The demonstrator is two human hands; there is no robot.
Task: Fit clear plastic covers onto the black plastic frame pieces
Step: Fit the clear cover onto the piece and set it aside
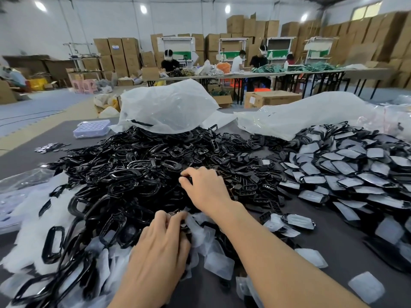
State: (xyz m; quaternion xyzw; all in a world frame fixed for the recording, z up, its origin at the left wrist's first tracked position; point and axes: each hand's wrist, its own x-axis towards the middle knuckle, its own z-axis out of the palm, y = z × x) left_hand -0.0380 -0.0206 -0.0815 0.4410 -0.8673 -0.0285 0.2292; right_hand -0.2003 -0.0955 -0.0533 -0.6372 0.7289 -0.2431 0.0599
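Though amid frames (124,165), right hand (204,190) near bare table (322,223)

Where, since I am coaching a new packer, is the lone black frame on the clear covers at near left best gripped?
Probably pinch the left long bar of the black frame, coming from above and the left. It lies flat on the clear covers, its open middle leaves room for a finger, and its right side nears the tangled heap.
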